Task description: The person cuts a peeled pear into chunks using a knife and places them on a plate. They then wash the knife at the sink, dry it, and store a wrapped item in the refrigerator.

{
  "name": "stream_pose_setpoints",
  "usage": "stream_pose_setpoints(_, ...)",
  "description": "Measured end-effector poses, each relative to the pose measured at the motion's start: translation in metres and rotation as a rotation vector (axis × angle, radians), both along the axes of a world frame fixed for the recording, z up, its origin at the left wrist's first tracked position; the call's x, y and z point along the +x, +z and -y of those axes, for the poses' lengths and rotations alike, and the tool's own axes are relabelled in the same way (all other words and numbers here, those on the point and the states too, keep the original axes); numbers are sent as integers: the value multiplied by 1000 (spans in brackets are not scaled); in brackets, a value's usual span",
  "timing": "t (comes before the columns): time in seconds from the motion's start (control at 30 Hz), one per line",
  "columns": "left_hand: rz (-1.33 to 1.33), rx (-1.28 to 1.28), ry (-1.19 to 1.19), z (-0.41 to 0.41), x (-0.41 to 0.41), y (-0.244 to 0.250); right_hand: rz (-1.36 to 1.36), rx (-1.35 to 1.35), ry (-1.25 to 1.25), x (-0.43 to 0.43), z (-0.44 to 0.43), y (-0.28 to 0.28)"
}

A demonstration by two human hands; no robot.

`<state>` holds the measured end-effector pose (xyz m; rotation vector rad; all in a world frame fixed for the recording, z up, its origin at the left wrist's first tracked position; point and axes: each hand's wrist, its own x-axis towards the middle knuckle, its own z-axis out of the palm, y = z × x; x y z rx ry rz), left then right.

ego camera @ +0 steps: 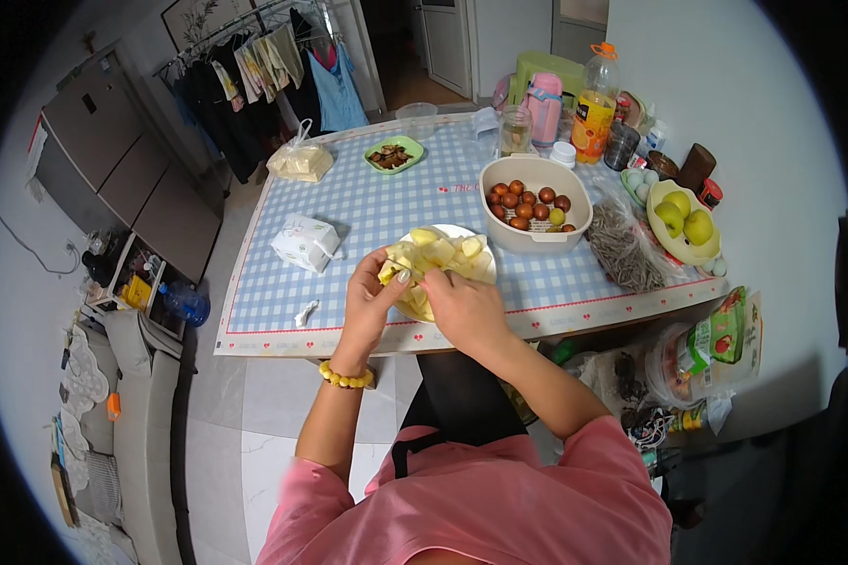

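Note:
Over a white plate (491, 263) heaped with pale, peeled fruit chunks (438, 252), probably apple, both of my hands meet. My left hand (373, 288) holds a piece of fruit (393, 270) with some yellow-green on it, its thumb along the near side. My right hand (470, 311) is closed, fingertips close to that piece. A thin metal edge, apparently a knife blade (404, 266), reaches from the right hand to the fruit; its handle is hidden in the fist. More chunks lie on the plate below and behind my hands.
The checked tablecloth (396, 201) carries a tissue pack (305, 242), a crumpled tissue (306, 313), a basin of jujubes (536, 244), a bag of dried strips (625, 251) and a bowl of green apples (685, 244). Bottles, including orange drink (593, 116), stand at the far right.

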<state>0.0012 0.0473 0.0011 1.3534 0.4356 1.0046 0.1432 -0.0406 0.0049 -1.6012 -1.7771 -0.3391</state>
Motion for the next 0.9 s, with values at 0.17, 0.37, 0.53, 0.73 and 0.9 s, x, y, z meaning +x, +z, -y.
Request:
stream_pose_setpoints(0.17,-18,15,37,-2,2,-9,16,15,-7,0,-7,-9)
stream_pose_setpoints(0.37,36,4,22,-3,-1,-8,-115,-157,106,3,-11,-2)
stream_pose_setpoints(0.53,132,30,-20,-5,-4,-10,-255,-220,260,4,-2,12)
stream_pose_setpoints(0.73,153,72,18,-6,-3,-12,-238,-161,321,12,-7,4)
stream_pose_setpoints(0.9,131,79,48,-8,0,-13,-122,-175,232,16,-11,6)
